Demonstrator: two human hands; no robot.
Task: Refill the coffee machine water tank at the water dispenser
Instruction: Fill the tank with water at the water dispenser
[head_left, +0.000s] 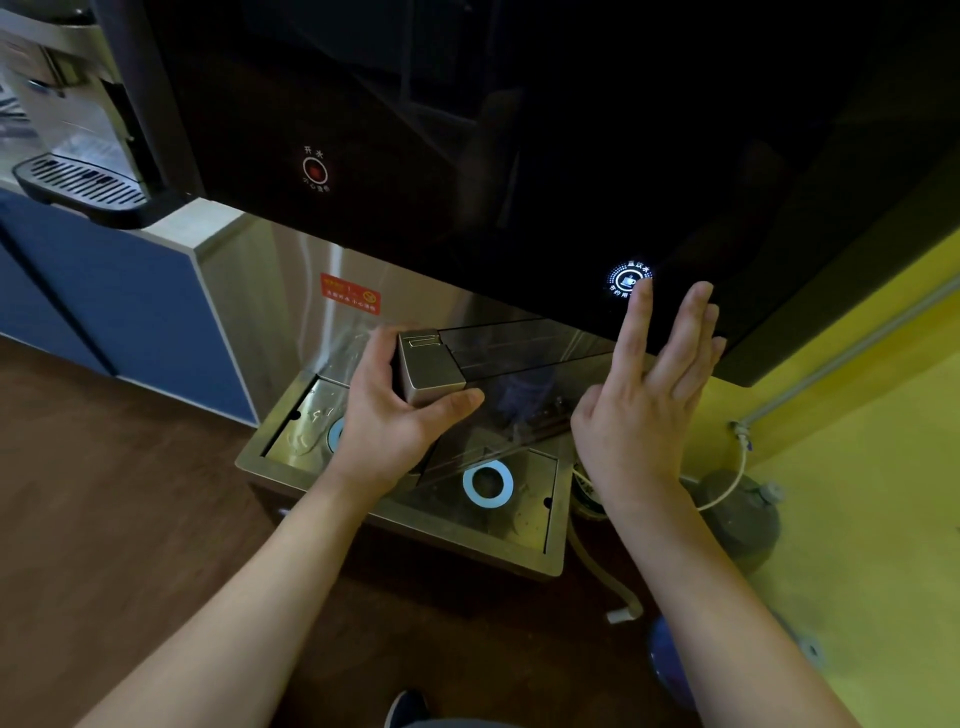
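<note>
While the left hand (400, 415) holds the tank (498, 374) under the spout, the flat, empty right hand (644, 395) touches the lit button (629, 280).

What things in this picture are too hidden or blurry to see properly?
Head view only:
- Water level in the water tank: clear walls and glare hide it.
- Dispenser spout: tucked behind the black panel.
- Whether the right hand touches the lit button: its index fingertip covers it.
- Red sticker: print too small.
- Left hand covers part of the tray.
</note>
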